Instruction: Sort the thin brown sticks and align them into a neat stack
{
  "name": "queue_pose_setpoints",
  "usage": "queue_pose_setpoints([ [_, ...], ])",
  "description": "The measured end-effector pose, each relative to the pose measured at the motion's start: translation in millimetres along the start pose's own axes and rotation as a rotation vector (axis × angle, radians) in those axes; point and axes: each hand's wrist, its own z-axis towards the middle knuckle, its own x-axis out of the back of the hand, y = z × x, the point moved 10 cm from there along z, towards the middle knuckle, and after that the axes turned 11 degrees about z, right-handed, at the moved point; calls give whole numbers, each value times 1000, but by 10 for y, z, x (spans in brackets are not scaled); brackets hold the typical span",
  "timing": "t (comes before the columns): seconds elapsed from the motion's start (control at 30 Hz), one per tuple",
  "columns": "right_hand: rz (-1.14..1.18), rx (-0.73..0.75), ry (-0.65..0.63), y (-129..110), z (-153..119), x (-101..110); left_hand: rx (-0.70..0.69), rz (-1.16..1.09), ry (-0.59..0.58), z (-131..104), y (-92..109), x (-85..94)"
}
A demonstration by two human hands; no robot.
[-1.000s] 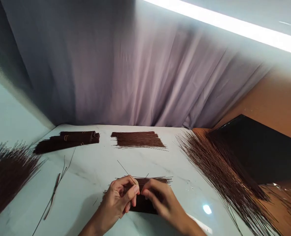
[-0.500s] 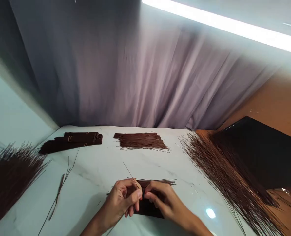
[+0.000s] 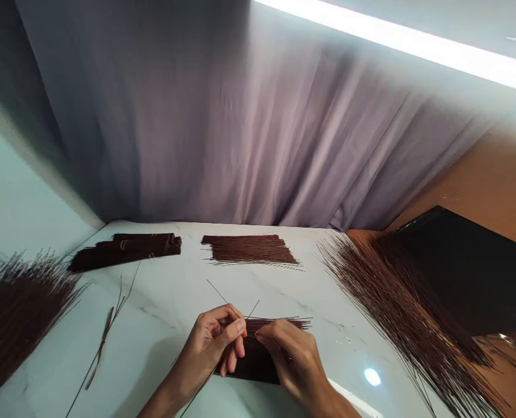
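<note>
My left hand is closed in a pinch on a thin dark-brown stick, which slants from above the fingers down past the wrist. A second thin tip pokes up between the hands; where it leads is hidden. Close by on the right, my right hand has thumb and forefinger pressed together, and what they hold, if anything, is too small to make out. Beneath both hands lies a dark-brown layer of thin sticks, its loose ends showing at the upper right. The hands partly cover it.
Rolled dark bundles lie at the back left, beside a flat row of sticks. Large loose piles of sticks are at left and right. A small tied bunch rests on the white marbled table.
My left hand has shifted slightly left and up with its stick. A second thin tip now shows between the hands. My right hand has turned and its wrist has moved left.
</note>
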Motion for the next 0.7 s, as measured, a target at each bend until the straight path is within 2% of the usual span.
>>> queue_pose_setpoints([
  [0.07, 15, -33, -49, 30, 108, 83, 38, -63, -64, -2, 5, -48],
  [0.17, -99, 10, -129, -74, 279, 204, 70, -121, -126, 13, 51, -79],
  [0.3, -318, 120, -208, -206, 295, 138, 39, -77, -59, 81, 53, -11],
  [0.4, -397, 128, -268, -175, 281, 59, -1, 0, 27, 141, -26, 62],
  [0.47, -400, 78, -338, -97, 320, 64, -4, 17, 33, 169, -96, 68],
  [0.57, -380, 18, -397, -8, 445, 192, 35, 15, -30, 179, -206, 10],
  [0.7, -389, 52, -418, 2, 577, 323, 69, 48, -118, 165, -329, -86],
])
